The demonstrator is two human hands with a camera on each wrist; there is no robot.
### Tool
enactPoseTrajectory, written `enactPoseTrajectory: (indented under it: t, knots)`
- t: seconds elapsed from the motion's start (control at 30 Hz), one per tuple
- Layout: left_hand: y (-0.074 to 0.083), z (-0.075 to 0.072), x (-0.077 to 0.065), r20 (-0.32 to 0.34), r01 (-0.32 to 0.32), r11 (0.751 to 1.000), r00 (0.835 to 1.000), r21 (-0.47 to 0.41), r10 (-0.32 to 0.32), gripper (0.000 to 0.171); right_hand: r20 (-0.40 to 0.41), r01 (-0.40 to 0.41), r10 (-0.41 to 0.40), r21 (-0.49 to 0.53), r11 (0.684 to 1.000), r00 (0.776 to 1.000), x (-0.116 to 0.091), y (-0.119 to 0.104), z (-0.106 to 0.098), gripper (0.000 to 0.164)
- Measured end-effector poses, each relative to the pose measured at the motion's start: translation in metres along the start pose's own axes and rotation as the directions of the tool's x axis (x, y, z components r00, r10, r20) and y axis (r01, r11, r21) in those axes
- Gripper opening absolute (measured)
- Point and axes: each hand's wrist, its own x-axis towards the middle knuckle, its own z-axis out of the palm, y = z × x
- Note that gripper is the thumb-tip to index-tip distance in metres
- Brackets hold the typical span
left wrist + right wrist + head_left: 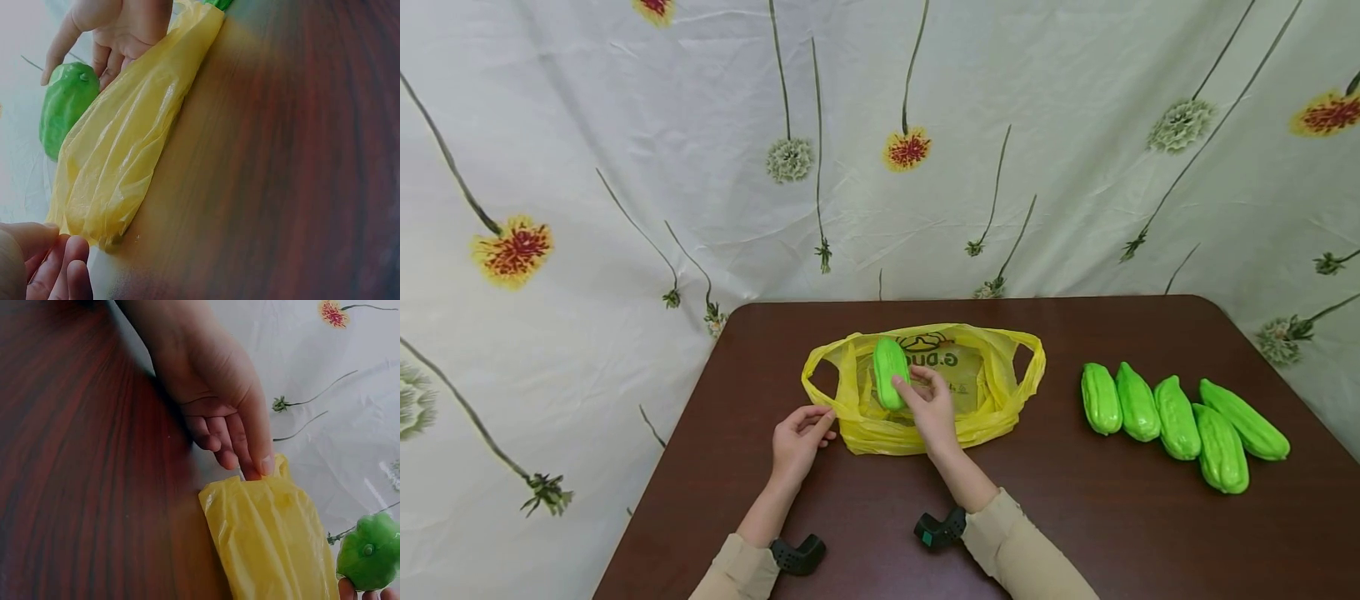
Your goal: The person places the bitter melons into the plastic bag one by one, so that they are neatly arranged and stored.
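Observation:
A yellow plastic bag [887, 439] with two loop handles and dark print inside stands with its mouth spread wide. At its left front edge, my left hand [801, 437] pinches the thin plastic between thumb and forefinger, as the left wrist view also shows. My right hand [934, 408] holds a shiny green ridged, elongated vegetable [889, 372] between thumb and fingers, over the bag's mouth. In the right wrist view the lobed end of this vegetable [370, 553] and its small stem nub show beside the bag [275, 537].
To the right of the bag, several more green ridged vegetables [1177, 417] lie side by side on the dark brown table [1060, 533]. Behind the table's far edge hangs a white cloth [715, 150] with a flower print. A black band sits at each wrist.

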Motion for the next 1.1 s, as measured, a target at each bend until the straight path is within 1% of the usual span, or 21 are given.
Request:
enactPoseTrajectory:
  t: [0.13, 0.33, 0.4, 0.5, 0.63, 0.73, 0.77, 0.8, 0.97, 1.0, 1.1]
  knots:
    - [0.000, 0.000, 0.000, 0.004, 0.004, 1.000, 1.000, 0.006, -0.004, 0.026, 0.009, -0.008, 0.008, -0.022, 1.000, 1.000, 0.001, 0.004, 0.000, 0.052]
    - [0.001, 0.001, 0.000, 0.005, 0.009, 1.000, 1.000, 0.002, -0.009, 0.024, 0.026, -0.022, 0.024, -0.048, 0.999, 0.999, 0.001, 0.007, -0.001, 0.052]
    - [0.001, 0.001, 0.000, 0.004, 0.009, 1.000, 1.000, 0.003, -0.009, 0.024, 0.027, -0.023, 0.025, -0.064, 0.998, 0.999, -0.001, 0.003, 0.000, 0.050]
    - [0.001, 0.001, 0.000, 0.002, 0.011, 1.000, 1.000, 0.004, -0.012, 0.023, 0.022, -0.022, 0.024, -0.087, 0.996, 0.999, -0.007, -0.008, 0.002, 0.048]
    - [0.001, 0.001, 0.000, 0.000, 0.013, 1.000, 1.000, 0.006, -0.013, 0.021, 0.018, -0.006, 0.008, -0.111, 0.994, 1.000, -0.016, -0.020, 0.005, 0.044]
    - [0.001, 0.001, 0.000, 0.003, 0.009, 1.000, 1.000, 0.005, -0.009, 0.022, 0.024, 0.006, -0.003, -0.114, 0.993, 1.000, -0.016, -0.019, 0.005, 0.044]
    - [0.006, 0.001, -0.001, 0.007, 0.013, 1.000, 1.000, 0.010, -0.014, 0.022, 0.028, 0.010, -0.007, -0.115, 0.993, 1.000, -0.016, -0.018, 0.005, 0.044]
    - [0.006, 0.001, -0.002, 0.008, 0.017, 1.000, 1.000, 0.009, -0.017, 0.023, 0.030, 0.010, -0.007, -0.114, 0.993, 1.000, -0.016, -0.017, 0.005, 0.045]
    - [0.006, 0.001, -0.001, 0.004, 0.023, 1.000, 1.000, 0.020, -0.023, 0.022, 0.047, 0.001, 0.006, -0.131, 0.991, 0.999, -0.016, -0.015, 0.004, 0.046]
    - [0.002, 0.001, 0.000, 0.000, 0.017, 1.000, 1.000, 0.016, -0.017, 0.022, 0.054, -0.003, 0.011, -0.132, 0.991, 0.999, -0.016, -0.015, 0.004, 0.047]
    - [0.002, 0.001, 0.000, -0.005, 0.005, 1.000, 1.000, 0.018, -0.005, 0.019, 0.078, -0.013, 0.023, -0.120, 0.993, 0.997, -0.014, -0.012, 0.003, 0.047]
